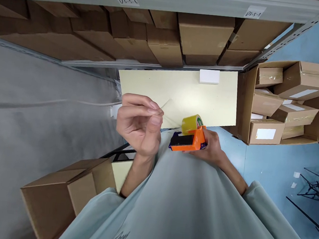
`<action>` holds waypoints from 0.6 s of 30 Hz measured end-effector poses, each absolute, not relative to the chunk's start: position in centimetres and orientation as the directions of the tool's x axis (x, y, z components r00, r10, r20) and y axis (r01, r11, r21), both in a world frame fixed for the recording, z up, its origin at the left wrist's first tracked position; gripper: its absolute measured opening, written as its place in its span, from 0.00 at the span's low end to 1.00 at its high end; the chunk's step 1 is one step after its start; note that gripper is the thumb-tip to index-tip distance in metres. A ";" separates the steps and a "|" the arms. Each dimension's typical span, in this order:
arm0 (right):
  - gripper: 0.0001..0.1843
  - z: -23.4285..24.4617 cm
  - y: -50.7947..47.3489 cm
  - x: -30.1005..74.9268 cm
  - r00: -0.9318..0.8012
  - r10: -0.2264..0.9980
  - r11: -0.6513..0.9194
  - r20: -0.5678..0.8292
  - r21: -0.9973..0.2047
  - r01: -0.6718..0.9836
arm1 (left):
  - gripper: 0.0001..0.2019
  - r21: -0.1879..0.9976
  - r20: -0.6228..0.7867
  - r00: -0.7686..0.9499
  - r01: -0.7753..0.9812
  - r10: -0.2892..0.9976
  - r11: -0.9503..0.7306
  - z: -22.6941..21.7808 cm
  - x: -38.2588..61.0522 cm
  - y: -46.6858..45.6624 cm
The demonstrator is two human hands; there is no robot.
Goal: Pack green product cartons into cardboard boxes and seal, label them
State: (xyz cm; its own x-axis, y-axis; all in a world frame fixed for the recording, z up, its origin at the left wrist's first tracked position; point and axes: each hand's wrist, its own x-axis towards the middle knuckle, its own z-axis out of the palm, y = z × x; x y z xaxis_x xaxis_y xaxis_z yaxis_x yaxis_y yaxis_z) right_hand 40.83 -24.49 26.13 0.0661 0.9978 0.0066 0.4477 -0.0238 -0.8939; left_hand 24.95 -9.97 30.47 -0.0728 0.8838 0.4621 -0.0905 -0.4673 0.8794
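An orange and dark blue tape dispenser [185,142] with a yellow tape roll [190,124] is gripped in my right hand [211,146], close in front of my shirt. My left hand [142,123] is raised to the left of it, thumb and fingertips pinched together. From that pinch a thin, clear strip of tape [171,111] sticks out to the right, faint against the pale tabletop. Whether the strip still joins the roll I cannot tell. Below both hands lies the cream table [151,83], with a small white box [209,76] at its far edge.
Along the far side a metal shelf [215,4] holds several cardboard boxes [204,35]. To the right stands a large open carton [244,101] with several taped boxes inside. An open cardboard box [53,195] is at lower left, beside the grey wall [34,130]. Black metal legs [316,187] stand at far right.
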 end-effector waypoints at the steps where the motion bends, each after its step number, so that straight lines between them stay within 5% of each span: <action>1: 0.31 26.2 -24.6 40.8 0.064 0.998 -0.031 -0.003 -0.897 0.441 | 0.23 0.882 0.455 -0.091 -0.089 0.886 -0.462 30.4 24.8 -10.0; 6: 0.30 26.3 -24.8 40.5 0.041 0.999 -0.022 -0.005 -0.902 0.431 | 0.22 0.894 0.436 -0.083 -0.079 0.896 -0.442 29.8 23.3 -9.8; 12: 0.29 26.5 -25.1 40.2 0.049 0.998 -0.052 -0.031 -0.864 0.501 | 0.16 0.649 0.754 -0.132 -0.006 0.644 -0.761 28.7 21.4 -9.3; 14: 0.30 26.5 -25.1 40.0 0.035 0.999 -0.053 -0.040 -0.850 0.525 | 0.18 0.724 0.662 -0.159 -0.117 0.733 -0.679 28.9 21.3 -9.7; 18: 0.31 26.5 -25.0 39.8 0.020 1.000 -0.020 -0.010 -0.801 0.599 | 0.24 0.871 0.140 0.032 -0.479 0.990 -0.107 29.8 21.5 -11.1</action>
State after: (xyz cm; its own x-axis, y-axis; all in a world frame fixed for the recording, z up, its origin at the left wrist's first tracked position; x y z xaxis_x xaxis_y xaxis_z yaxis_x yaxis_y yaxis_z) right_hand 39.75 -24.98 26.54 0.0203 0.9997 -0.0096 0.5986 -0.0199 -0.8008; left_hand 21.51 -11.12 29.81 0.0319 0.9897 0.1396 -0.4790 -0.1075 0.8712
